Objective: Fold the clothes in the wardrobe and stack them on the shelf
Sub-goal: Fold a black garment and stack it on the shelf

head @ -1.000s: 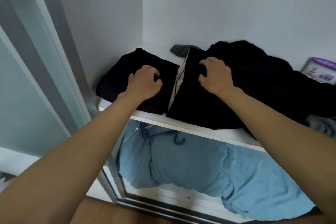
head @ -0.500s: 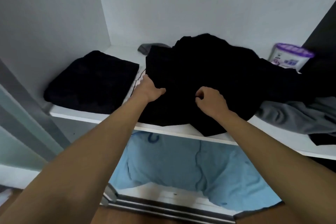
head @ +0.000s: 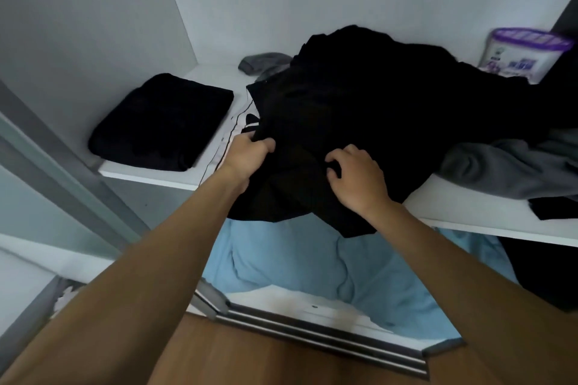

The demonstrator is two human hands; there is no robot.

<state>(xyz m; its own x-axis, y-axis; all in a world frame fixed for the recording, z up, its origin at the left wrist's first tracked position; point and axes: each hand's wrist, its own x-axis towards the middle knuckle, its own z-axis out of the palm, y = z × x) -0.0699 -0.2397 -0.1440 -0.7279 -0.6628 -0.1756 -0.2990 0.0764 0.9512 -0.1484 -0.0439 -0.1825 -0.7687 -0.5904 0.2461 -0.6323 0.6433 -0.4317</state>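
White wardrobe shelf (head: 469, 212), white walls behind; left hand (head: 247, 153) and right hand (head: 356, 178) slightly apart, both clutching the loose black heap (head: 375, 109). Folded black garment (head: 162, 125) left of the left hand. Separate pieces within the heap indistinguishable; grey garment (head: 506, 169) beyond the right hand cut off.

1. Left forearm (head: 150, 259): bare, reaches forward from lower left, wrist straight.
2. Left hand (head: 250, 151): knuckles up, fingers and thumb curled round a fold of the black garment (head: 359, 109).
3. Right forearm (head: 453, 275): bare, reaches in from lower right.
4. Right hand (head: 356, 178): palm down, fingertips curled, pinching the same garment.
5. Hands near each other, apart.
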